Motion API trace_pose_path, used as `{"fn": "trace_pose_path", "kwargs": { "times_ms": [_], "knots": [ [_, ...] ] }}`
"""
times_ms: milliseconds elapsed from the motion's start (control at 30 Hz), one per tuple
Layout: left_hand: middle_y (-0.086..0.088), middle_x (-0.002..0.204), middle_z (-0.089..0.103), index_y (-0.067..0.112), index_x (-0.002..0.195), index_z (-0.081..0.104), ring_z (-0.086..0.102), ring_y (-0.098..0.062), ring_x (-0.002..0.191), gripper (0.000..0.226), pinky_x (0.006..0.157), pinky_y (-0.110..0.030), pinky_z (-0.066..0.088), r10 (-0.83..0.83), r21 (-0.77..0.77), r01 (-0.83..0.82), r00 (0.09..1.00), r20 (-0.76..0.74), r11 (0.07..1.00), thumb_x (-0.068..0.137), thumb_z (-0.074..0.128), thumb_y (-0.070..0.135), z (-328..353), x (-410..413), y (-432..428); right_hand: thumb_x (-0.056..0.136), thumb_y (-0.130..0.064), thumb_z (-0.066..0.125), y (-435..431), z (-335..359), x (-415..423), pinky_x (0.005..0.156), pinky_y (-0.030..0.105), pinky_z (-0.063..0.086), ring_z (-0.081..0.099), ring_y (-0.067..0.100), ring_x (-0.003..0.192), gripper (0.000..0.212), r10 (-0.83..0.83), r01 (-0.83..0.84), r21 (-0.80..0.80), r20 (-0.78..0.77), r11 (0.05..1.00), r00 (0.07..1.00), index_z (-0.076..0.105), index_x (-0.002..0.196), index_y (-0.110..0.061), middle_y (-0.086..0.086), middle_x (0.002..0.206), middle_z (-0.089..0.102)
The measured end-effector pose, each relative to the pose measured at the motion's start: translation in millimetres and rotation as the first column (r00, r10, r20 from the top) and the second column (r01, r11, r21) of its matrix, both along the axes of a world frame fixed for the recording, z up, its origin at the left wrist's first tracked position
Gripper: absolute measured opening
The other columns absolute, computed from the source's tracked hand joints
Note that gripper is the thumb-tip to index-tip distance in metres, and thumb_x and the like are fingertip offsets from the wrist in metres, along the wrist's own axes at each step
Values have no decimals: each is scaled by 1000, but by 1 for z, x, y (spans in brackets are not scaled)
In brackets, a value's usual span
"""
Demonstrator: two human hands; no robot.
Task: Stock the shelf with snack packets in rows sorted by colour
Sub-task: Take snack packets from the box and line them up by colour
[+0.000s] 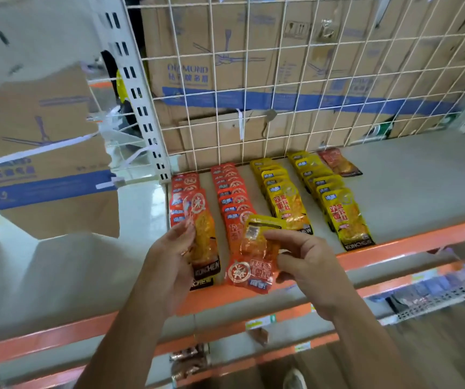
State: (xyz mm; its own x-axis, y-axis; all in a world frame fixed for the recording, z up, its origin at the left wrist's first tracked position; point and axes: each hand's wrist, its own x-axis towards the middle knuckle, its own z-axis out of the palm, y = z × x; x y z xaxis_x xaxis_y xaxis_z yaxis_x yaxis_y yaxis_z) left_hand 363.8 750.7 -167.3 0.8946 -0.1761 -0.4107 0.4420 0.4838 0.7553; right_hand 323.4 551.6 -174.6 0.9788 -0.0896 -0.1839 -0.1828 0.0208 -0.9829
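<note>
Left hand (175, 248) pinches a red packet (203, 234), its long axis running back from the orange shelf edge (410, 242), over the front of the leftmost red row (185, 183). Right hand (304, 259) grips a small stack (249, 269), with a yellow packet (259, 234) on top, just above that edge. I judge the left hand nearer its row; the yellow rows (279, 186) lie behind the edge, rightward.

Four rows of packets (287, 197) lay side by side on the shelf (422, 178); a wire grid (272, 91) stood behind, boxes (186, 37) beyond.
</note>
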Motion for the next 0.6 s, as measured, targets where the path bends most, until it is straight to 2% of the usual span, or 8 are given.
{"fn": "trace_pose_path", "kwargs": {
  "times_ms": [100, 133, 200, 267, 433, 500, 600],
  "knots": [
    [-16, 107, 71, 6, 119, 63, 72, -29, 88, 30, 63, -38, 59, 45, -5, -45, 999, 14, 999, 93, 51, 10, 4, 3, -28, 81, 17, 54, -30, -2, 11, 51, 25, 50, 64, 14, 60, 41, 22, -22, -7, -1, 1000, 1000, 71, 96, -18, 0, 66, 69],
    [-15, 106, 72, 7, 119, 63, 72, -28, 88, 29, 62, -37, 59, 56, 10, -56, 998, 22, 998, 93, 51, 9, 4, 5, -36, 82, 14, 57, -40, -3, 14, 51, 25, 49, 67, 15, 62, 37, 22, -22, -3, -2, 1000, 1000, 71, 96, -17, 1, 67, 70],
    [-16, 113, 70, 7, 123, 61, 70, -30, 94, 32, 68, -40, 59, 69, 61, -71, 997, 37, 996, 93, 53, 11, 6, 9, -53, 85, 9, 62, -59, -4, 22, 49, 24, 48, 69, 16, 62, 27, 22, -22, 17, -6, 1000, 1000, 70, 97, -13, 2, 69, 71],
    [-16, 113, 70, 8, 125, 60, 70, -30, 93, 34, 75, -44, 59, 98, 91, -102, 994, 45, 991, 91, 55, 13, 5, 13, -70, 87, 5, 62, -76, -5, 29, 47, 23, 46, 66, 15, 56, 20, 23, -23, 8, -2, 1000, 1000, 69, 94, -12, 2, 67, 70],
    [-12, 101, 72, 17, 100, 68, 70, -26, 84, 19, 83, -45, 55, 170, 70, -173, 984, 48, 982, 82, 62, 14, 1, 17, -103, 90, 2, 60, -106, -5, 39, 39, 20, 41, 51, 7, 41, 16, -29, 30, -31, 28, 999, 999, 65, 83, -11, -2, 49, 58],
    [-11, 95, 73, 18, 90, 68, 70, -25, 79, 12, 74, -41, 59, 196, 62, -198, 980, 35, 978, 83, 62, 10, -1, 18, -110, 89, -2, 62, -111, -6, 43, 37, 17, 36, 43, 4, 37, 13, -78, 79, -5, 30, 997, 996, 65, 79, -10, -4, 43, 53],
    [-7, 86, 74, 21, 75, 69, 71, -20, 70, 24, 57, -32, 58, 211, 63, -213, 977, 37, 975, 89, 59, 5, -2, 21, -119, 89, -7, 63, -115, -9, 50, 37, 14, 29, 36, 4, 35, 17, -167, 167, 4, 18, 986, 986, 67, 74, -13, -7, 38, 45]
  ]
}}
